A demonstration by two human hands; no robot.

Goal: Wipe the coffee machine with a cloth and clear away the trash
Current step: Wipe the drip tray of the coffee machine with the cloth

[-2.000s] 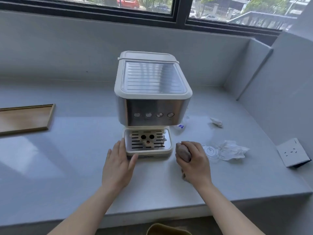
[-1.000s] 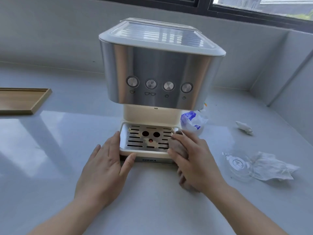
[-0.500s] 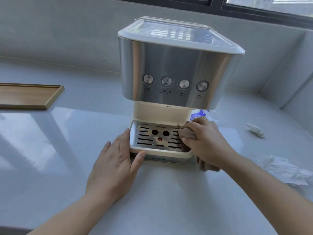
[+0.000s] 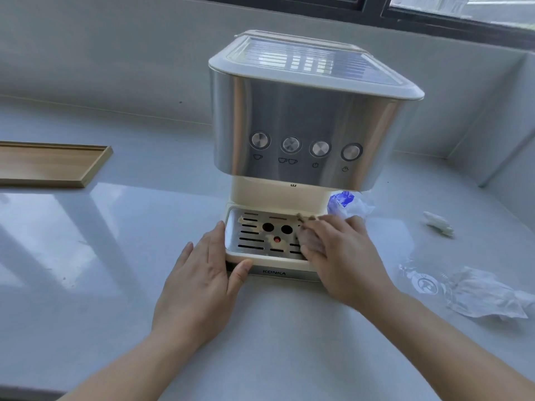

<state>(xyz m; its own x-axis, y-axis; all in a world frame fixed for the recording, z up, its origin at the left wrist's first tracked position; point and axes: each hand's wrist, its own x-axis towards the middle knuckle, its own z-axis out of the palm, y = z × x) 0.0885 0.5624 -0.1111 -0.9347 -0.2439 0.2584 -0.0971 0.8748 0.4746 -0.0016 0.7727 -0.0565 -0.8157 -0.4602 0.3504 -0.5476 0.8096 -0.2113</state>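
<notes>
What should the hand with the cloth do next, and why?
Probably slide the cloth leftward across the drip tray. The right hand presses it on the tray's right side, while beige smears sit around the holes and at the far-left corner. The left hand braces the tray's left edge.

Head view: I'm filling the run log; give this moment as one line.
right hand: presses cloth on drip tray | left hand: braces tray corner | trash: wrappers on counter
</notes>
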